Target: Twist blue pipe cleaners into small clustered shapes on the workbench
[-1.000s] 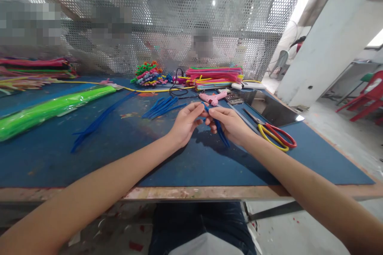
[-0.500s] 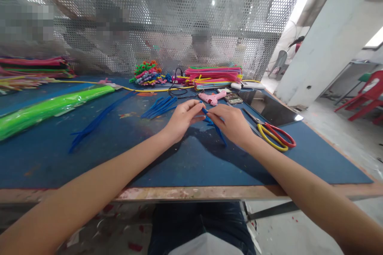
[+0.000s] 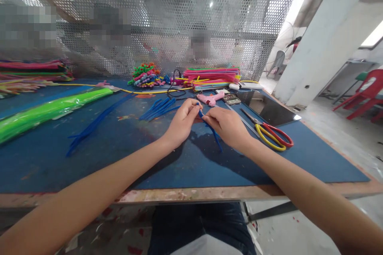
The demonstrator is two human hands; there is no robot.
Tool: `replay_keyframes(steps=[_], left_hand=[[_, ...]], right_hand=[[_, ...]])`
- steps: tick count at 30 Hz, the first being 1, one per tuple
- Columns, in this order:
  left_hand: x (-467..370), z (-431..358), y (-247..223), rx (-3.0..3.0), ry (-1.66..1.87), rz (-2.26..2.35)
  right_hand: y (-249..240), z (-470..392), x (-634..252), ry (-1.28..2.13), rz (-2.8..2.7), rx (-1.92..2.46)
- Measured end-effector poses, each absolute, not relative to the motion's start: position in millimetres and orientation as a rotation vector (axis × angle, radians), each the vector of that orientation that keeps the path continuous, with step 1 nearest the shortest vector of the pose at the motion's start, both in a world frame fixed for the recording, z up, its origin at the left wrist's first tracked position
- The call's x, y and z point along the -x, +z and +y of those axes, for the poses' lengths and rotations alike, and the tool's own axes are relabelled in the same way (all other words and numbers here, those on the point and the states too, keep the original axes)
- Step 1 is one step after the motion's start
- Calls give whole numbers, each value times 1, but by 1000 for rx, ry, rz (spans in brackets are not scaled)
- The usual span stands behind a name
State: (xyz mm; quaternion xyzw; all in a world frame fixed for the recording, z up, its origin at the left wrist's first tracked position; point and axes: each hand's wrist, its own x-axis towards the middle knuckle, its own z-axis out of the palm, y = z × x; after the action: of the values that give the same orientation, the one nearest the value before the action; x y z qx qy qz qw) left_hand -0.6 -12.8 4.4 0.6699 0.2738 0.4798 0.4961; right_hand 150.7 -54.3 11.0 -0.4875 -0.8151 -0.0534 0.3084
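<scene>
While the left hand (image 3: pixel 181 122) pinches the top of a blue stem (image 3: pixel 200 114) between thumb and fingers, the right hand (image 3: pixel 229 126) grips it just below, so both hands are narrow and closed on it, near each other above the mat (image 3: pixel 185 171). Blue lengths slant down below the right fingers toward the table's near edge; whether they belong to the same stem, or touch the mat, cannot be told. Just beyond the hands lies a pink glue gun (image 3: pixel 211 99). Near the left hand, on its outer side, rests a blue bunch (image 3: pixel 157 108); farther left are long blue strands (image 3: pixel 95 123), then a green pack (image 3: pixel 56 109) in clear wrap. To the right of the right hand lie scissors (image 3: pixel 268 126) with one red and one yellow handle, near a dark panel (image 3: pixel 265 107). At the back, a coloured stack (image 3: pixel 211 76) and a mixed bundle (image 3: pixel 148 75) sit before a mesh screen (image 3: pixel 167 16).
</scene>
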Motion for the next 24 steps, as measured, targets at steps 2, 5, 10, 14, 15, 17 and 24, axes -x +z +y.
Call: replay_keyframes(steps=[2,5,10,14,15,17,24], left_hand=[[1,-13,5,-1644,1163,680],[1,-13,5,-1612,1177,668],[1,-15,8,-1482,1151,626],[1,-15,9,-1429,1166,626],[1,-15,9,-1420,1179,628],[0,-16,10,-1374,1197,624],[-3,-19,15,-959,1020,545]], right_hand=[[11,-54,-152,-184,-2147,1323],[10,-52,-155,-240,-2121,1318],[6,-48,-154,-149,-2068,1091],[3,-47,-150,-53,-2042,1005],[3,-47,-149,-55,-2034,999],[3,-47,-149,-73,-2020,991],[5,-50,-148,-123,-1941,949]])
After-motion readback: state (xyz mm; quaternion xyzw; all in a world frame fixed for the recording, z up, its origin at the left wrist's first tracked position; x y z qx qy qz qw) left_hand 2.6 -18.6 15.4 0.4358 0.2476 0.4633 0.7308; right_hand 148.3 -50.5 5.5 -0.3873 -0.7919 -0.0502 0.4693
